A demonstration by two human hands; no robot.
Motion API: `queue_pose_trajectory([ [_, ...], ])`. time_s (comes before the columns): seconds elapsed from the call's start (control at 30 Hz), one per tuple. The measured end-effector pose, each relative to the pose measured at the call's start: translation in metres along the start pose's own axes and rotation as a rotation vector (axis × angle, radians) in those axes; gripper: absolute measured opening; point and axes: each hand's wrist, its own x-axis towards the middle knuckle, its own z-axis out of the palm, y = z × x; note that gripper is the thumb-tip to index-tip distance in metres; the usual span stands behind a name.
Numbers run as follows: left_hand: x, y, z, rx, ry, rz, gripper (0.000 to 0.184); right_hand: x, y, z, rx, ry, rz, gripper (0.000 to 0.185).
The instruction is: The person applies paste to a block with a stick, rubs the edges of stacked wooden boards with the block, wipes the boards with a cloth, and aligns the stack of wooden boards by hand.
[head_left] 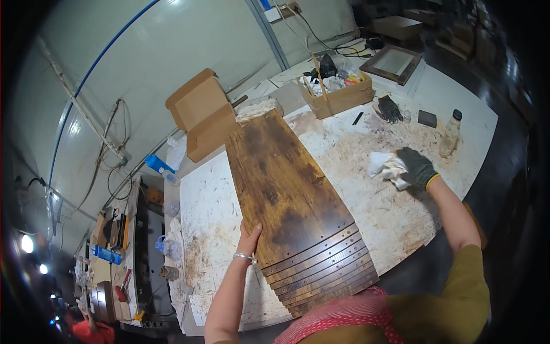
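Observation:
A fanned stack of dark brown stained wooden boards (281, 178) lies lengthwise before me, its near ends stepped and dotted with small holes. My left hand (248, 239), bare with a bracelet at the wrist, grips the left edge of the stack; its thumb shows on the edge and the other fingers are mostly hidden. Out to the right, my right hand (418, 168) wears a dark grey glove with a yellow cuff. It is closed on a crumpled white cloth (387, 167) resting on the stained white table (349, 149).
An open cardboard box (201, 114) stands at the back left. Behind the boards is a carton (338, 100) of rags and bags. A spare glove (389, 109), a dark square pad (427, 118) and a bottle (451, 135) sit at the right. A framed panel (392, 63) lies behind.

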Motion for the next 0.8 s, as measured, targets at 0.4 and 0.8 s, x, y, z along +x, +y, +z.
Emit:
queue_pose_trajectory([
  [0.4, 0.002, -0.006, 0.009, -0.077, 0.001, 0.121, 0.08, 0.024, -0.105, 0.075, 0.397, -0.101, -0.493, 0.066],
  [0.8, -0.038, -0.018, 0.021, -0.387, -0.064, 0.187, 0.07, -0.001, -0.203, 0.054, 1.218, -0.377, 0.266, 0.074],
])
